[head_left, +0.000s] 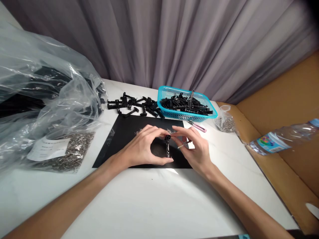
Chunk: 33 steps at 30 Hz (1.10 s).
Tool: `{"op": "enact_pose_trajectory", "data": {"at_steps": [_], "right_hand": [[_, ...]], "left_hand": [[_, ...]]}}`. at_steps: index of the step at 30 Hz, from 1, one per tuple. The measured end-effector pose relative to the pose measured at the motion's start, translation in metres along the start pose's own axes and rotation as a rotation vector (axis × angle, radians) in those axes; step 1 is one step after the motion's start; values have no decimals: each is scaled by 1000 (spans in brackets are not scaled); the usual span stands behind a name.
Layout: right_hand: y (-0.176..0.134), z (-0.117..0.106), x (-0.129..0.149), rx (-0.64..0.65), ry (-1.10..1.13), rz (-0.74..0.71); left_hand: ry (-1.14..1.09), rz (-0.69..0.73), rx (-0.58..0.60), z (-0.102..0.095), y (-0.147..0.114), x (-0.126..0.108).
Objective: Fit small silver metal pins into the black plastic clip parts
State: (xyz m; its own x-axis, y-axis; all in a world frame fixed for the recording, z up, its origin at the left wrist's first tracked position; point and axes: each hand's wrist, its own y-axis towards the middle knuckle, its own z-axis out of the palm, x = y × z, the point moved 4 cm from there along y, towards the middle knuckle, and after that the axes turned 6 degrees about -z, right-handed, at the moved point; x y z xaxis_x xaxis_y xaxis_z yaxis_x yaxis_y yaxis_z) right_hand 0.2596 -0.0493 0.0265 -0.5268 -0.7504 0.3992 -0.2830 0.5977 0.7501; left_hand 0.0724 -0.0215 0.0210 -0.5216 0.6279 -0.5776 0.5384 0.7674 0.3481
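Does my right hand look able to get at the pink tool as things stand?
Probably yes: the pink tool lies just beyond your right hand, by the blue basket, with nothing seen covering it. That hand seems to hold a thin tool, though, so may need freeing first.

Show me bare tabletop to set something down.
White tabletop is nearly bare between the left forearm and right forearm, in front of the black mat, and from the right forearm to the brown panel. Behind the mat it's crowded with black parts and the blue basket; plastic bags fill the left.
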Motion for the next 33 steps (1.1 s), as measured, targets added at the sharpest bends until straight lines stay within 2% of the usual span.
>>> {"op": "enact_pose_trajectory", "data": {"at_steps": [4, 15, 21, 25, 33], "right_hand": [[0, 2, 4, 7, -58, -71], [-4, 13, 5, 47, -210, -103], [-8, 16, 12, 25, -439, -195], [-8, 17, 17, 28, -552, -168], [-4, 15, 17, -32, -569, -111]], "left_hand": [[18, 21, -20, 0, 0, -1], [89, 51, -26, 1, 0, -1], [134, 77, -42, 2, 0, -1], [164, 104, -51, 3, 1, -2], [169, 113, -51, 3, 1, -3]]}}
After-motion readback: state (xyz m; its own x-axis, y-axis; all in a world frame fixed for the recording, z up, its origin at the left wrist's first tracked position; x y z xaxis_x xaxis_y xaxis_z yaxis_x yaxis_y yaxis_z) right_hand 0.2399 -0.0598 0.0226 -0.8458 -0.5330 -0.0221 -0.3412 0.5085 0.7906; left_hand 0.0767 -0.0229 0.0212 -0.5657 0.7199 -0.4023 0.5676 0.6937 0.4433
